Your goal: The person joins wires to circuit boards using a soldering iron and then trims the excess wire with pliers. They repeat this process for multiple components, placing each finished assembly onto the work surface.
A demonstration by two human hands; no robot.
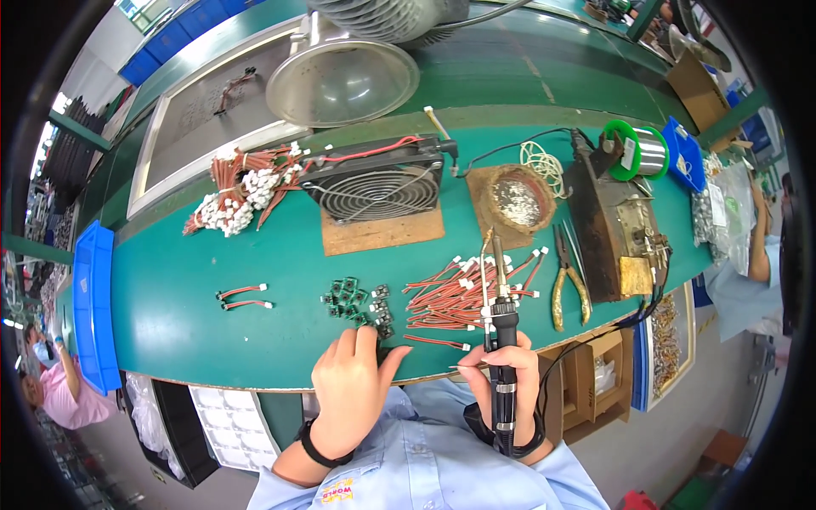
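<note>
My right hand (516, 380) is wrapped round the black handle of a soldering iron (505, 327), whose tip points away from me over a pile of red-brown wire leads with white connectors (450, 293). A thin metal tube runs alongside the iron. At the table's near edge my left hand (347, 387) is closed with bent fingers, and something small and dark shows between thumb and fingers, too hidden to name. Just beyond it lie several small green-and-black parts (347, 297) and some metallic ones (382, 310). One wire lead (436, 342) lies apart, between my hands.
Two wire leads with black ends (244, 297) lie at left, near a blue tray (96, 306). Behind stand a fan (374, 183), bundled leads (234, 200) and a round dish (520, 200). Pliers (568, 285), a dark metal box (603, 229) and a green solder spool (636, 151) are at right.
</note>
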